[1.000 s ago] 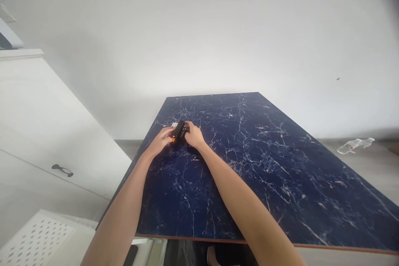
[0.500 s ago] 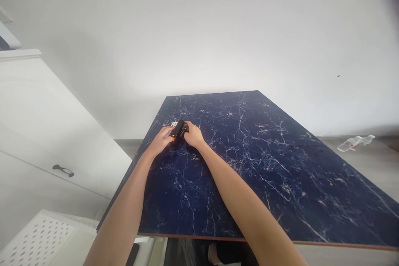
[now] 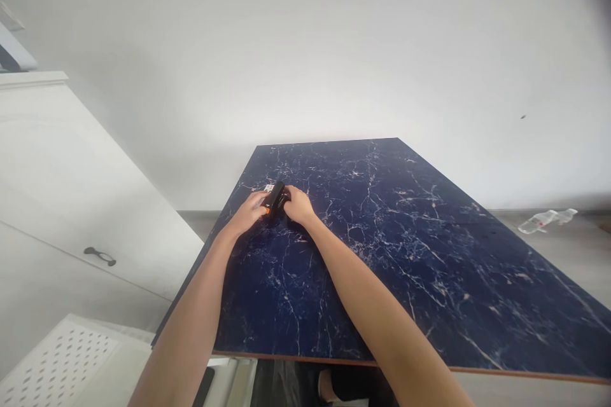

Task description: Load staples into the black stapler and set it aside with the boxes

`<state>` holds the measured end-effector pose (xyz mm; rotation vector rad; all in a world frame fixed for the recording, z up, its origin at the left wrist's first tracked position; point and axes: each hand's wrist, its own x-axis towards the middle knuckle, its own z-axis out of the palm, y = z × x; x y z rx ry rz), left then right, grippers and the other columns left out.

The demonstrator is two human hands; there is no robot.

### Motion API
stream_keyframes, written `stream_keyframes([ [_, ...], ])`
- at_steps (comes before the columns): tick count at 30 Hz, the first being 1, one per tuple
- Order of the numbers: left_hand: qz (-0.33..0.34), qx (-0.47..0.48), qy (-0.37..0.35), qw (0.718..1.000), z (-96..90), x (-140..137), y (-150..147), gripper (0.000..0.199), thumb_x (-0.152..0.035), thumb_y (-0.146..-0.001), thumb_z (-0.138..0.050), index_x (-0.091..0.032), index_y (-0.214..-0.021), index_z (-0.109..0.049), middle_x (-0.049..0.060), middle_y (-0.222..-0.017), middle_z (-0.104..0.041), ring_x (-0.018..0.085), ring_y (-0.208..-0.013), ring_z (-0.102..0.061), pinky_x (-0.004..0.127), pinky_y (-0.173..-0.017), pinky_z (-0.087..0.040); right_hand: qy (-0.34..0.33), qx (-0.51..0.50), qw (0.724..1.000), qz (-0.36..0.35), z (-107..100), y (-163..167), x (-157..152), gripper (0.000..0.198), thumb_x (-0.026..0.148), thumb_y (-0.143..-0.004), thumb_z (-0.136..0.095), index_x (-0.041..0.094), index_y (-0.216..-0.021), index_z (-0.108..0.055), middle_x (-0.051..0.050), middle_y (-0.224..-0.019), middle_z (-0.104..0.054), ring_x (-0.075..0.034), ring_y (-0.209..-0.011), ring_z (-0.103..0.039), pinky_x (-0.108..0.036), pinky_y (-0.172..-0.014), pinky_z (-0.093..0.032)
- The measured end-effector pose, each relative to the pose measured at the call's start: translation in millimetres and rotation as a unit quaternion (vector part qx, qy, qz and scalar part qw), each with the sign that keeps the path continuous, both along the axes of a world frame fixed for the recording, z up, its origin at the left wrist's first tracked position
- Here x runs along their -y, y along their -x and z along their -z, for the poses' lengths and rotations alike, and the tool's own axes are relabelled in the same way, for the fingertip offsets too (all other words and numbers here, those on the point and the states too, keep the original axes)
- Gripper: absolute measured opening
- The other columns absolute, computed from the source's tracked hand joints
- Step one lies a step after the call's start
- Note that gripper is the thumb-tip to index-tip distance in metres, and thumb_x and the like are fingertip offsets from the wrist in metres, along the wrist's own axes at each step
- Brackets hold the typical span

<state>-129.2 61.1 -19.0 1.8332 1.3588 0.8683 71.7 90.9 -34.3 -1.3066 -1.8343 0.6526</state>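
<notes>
Both hands meet over a small black object (image 3: 275, 196) at the left part of the blue marble-patterned table (image 3: 363, 254). It looks oblong and glossy, with an orange patch (image 3: 267, 209) at its near end; its exact kind is too small to make out. My left hand (image 3: 250, 211) grips its left side, the thumb by the orange patch. From the other side, my right hand (image 3: 299, 205) has its fingers curled round the right part, which is mostly hidden. A white printed piece (image 3: 269, 188) shows just beyond my left fingertips.
On the left stands a white cabinet (image 3: 95, 172) with a dark handle (image 3: 100, 257). A white perforated panel (image 3: 62, 356) is at the lower left. Clear plastic bottles (image 3: 547, 220) lie on the floor to the right. A pale wall (image 3: 324, 44) rises behind the table.
The view has shifted slightly. Both hands stay on the black object in nearly the same place, with only a very slight change in its tilt.
</notes>
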Motion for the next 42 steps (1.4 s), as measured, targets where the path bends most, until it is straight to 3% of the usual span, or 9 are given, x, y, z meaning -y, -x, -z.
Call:
stream_keyframes([
  [7, -0.005, -0.007, -0.005, 1.0, -1.1, -0.9, 0.5, 0.053, -0.029, -0.083, -0.061, -0.027, -0.136, -0.062, 0.007, -0.152, -0.044, 0.034, -0.132, -0.051, 0.042, -0.098, -0.054, 0.003, -0.002, 1.0, 0.004, -1.9, 0.1, 0.8, 0.057, 0.001, -0.072, -0.051, 0.016, -0.126, -0.066, -0.011, -0.125, -0.071, -0.024, -0.116, -0.065, -0.034, -0.103, -0.048],
  [13, 0.003, 0.006, 0.031, 0.999, -4.6, 0.1, 2.1, 0.055, -0.033, -0.084, -0.063, -0.028, -0.139, -0.061, 0.007, -0.157, -0.038, 0.036, -0.136, -0.048, 0.039, -0.09, -0.059, 0.002, -0.001, 1.0, -0.001, -2.7, 0.0, 0.0, 0.057, 0.001, -0.073, -0.051, 0.014, -0.126, -0.066, -0.012, -0.124, -0.072, -0.026, -0.116, -0.066, -0.035, -0.101, -0.05],
  [23, 0.032, 0.022, 0.06, 0.997, -13.4, 7.2, 5.3, 0.054, -0.033, -0.087, -0.063, -0.033, -0.141, -0.059, 0.001, -0.165, -0.032, 0.033, -0.15, -0.034, 0.037, -0.1, -0.055, 0.002, -0.002, 1.0, -0.01, 1.4, -0.7, -2.6, 0.057, 0.001, -0.074, -0.051, 0.016, -0.126, -0.067, -0.009, -0.122, -0.073, -0.024, -0.115, -0.067, -0.032, -0.102, -0.05],
  [33, 0.045, 0.065, 0.075, 0.994, -13.2, 8.6, 12.8, 0.061, -0.041, -0.083, -0.073, -0.035, -0.142, -0.06, 0.0, -0.165, -0.034, 0.037, -0.149, -0.035, 0.044, -0.103, -0.053, 0.004, 0.009, 1.0, -0.002, 1.4, -0.4, -4.6, 0.056, 0.005, -0.074, -0.053, 0.017, -0.127, -0.066, -0.01, -0.125, -0.071, -0.026, -0.117, -0.065, -0.034, -0.103, -0.048],
  [39, 0.038, 0.049, 0.059, 0.996, -12.0, 9.0, 9.7, 0.059, -0.038, -0.084, -0.069, -0.035, -0.142, -0.059, 0.0, -0.164, -0.036, 0.036, -0.146, -0.039, 0.043, -0.102, -0.053, 0.008, 0.011, 1.0, 0.016, 0.6, 0.4, -4.3, 0.057, 0.006, -0.075, -0.054, 0.016, -0.13, -0.062, -0.011, -0.128, -0.068, -0.026, -0.117, -0.062, -0.035, -0.103, -0.047],
  [42, 0.021, 0.034, 0.014, 0.999, -8.3, 7.4, 5.8, 0.053, -0.036, -0.083, -0.065, -0.028, -0.136, -0.065, 0.004, -0.159, -0.044, 0.035, -0.143, -0.044, 0.046, -0.108, -0.049, 0.006, 0.007, 0.999, 0.042, -0.2, 0.0, -3.4, 0.056, 0.007, -0.077, -0.053, 0.015, -0.132, -0.06, -0.012, -0.13, -0.066, -0.027, -0.12, -0.059, -0.036, -0.106, -0.045],
])
